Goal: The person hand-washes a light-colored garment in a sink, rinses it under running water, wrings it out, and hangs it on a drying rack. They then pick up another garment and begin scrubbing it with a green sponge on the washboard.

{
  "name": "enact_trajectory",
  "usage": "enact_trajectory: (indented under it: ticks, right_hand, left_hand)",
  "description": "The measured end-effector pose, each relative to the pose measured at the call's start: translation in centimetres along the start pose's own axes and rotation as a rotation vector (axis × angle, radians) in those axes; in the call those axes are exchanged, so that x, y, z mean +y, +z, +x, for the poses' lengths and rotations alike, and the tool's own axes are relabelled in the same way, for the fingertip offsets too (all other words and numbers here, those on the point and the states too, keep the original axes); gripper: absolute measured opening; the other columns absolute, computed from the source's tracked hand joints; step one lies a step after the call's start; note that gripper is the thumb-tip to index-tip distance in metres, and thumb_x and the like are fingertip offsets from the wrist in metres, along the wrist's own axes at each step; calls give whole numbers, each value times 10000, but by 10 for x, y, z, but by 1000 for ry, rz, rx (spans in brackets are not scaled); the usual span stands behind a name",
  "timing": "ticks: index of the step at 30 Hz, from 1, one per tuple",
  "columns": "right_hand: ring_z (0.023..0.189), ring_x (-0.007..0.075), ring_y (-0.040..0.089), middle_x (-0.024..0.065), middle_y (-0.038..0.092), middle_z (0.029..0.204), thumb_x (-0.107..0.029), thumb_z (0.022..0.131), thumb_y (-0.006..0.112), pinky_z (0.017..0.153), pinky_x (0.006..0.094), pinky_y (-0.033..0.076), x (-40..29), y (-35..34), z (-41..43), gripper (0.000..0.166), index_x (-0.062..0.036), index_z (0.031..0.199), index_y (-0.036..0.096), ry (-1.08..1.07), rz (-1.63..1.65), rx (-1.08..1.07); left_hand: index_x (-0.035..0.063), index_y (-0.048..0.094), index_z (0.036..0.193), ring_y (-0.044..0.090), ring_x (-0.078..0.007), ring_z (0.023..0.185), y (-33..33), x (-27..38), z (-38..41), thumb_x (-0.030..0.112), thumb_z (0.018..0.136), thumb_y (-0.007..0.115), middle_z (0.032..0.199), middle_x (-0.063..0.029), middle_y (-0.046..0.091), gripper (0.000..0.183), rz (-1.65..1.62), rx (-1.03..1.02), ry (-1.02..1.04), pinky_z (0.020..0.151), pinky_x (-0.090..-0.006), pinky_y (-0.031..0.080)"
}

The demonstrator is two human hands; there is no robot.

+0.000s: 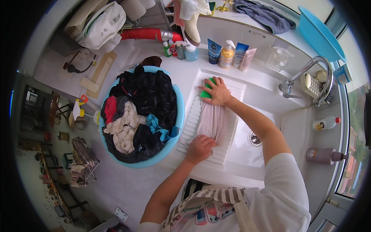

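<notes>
A wet pale pink cloth [213, 119] lies stretched along the ribbed washboard [229, 136] of a white sink. My left hand [202, 148] grips the cloth's near end with closed fingers. At its far end my right hand [217, 91] presses down, fingers spread, on a green block [206, 92], perhaps a bar of soap or a sponge. Left of the washboard stands a light blue basin [181, 108] heaped with dark, cream, red and blue clothes [153, 92].
Behind the washboard stand a yellow pump bottle [227, 56] and several tubes. The chrome faucet [307, 65] arches at the right, past the drain [255, 139]. A clear bottle [326, 123] and a mauve pump bottle [323, 156] line the right ledge. A blue basin [320, 33] leans at the window.
</notes>
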State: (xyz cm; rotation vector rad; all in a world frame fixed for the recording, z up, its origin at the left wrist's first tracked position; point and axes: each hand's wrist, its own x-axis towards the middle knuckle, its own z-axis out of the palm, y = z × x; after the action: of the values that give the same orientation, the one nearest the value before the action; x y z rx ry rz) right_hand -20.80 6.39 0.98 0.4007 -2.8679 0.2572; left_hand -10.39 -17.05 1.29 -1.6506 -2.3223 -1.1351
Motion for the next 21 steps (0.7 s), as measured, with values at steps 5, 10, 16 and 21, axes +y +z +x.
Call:
enact_trajectory:
  ticks: [5, 10, 16, 21]
  right_hand:
    - [1213, 366, 337, 110, 411, 1317, -452, 768, 578, 1022, 529, 250, -40, -12, -52, 497, -252, 1221, 527, -465, 241, -73]
    - [1176, 392, 346, 105, 414, 1296, -413, 764, 587, 984, 510, 303, 2, -21, -33, 529, -230, 1248, 478, -86, 21, -11]
    - [1172, 377, 366, 128, 454, 1240, -423, 712, 628, 991, 539, 276, -33, -25, -62, 534, -211, 1194, 536, -373, 130, -10]
    - [1086, 344, 388, 125, 478, 1175, -361, 740, 607, 920, 517, 308, -8, -44, -50, 445, -198, 1150, 552, 35, 58, 119]
  left_hand:
    - [109, 601, 749, 558, -226, 787, 4, -4, -1, 21, 616, 572, 852, -18, 608, 162, -9, 45, 8, 706, -356, 462]
    - [104, 592, 752, 570, -182, 813, 4, -4, -5, 71, 688, 585, 850, -1, 607, 73, 41, -9, -37, 758, -318, 454]
    - [98, 596, 750, 572, -215, 788, 2, -2, 0, 40, 658, 579, 847, -16, 612, 110, 22, 30, -11, 702, -333, 465]
    - [107, 574, 720, 570, -172, 761, 0, -1, -1, 68, 687, 588, 826, 1, 595, 53, 71, 26, -21, 705, -310, 457]
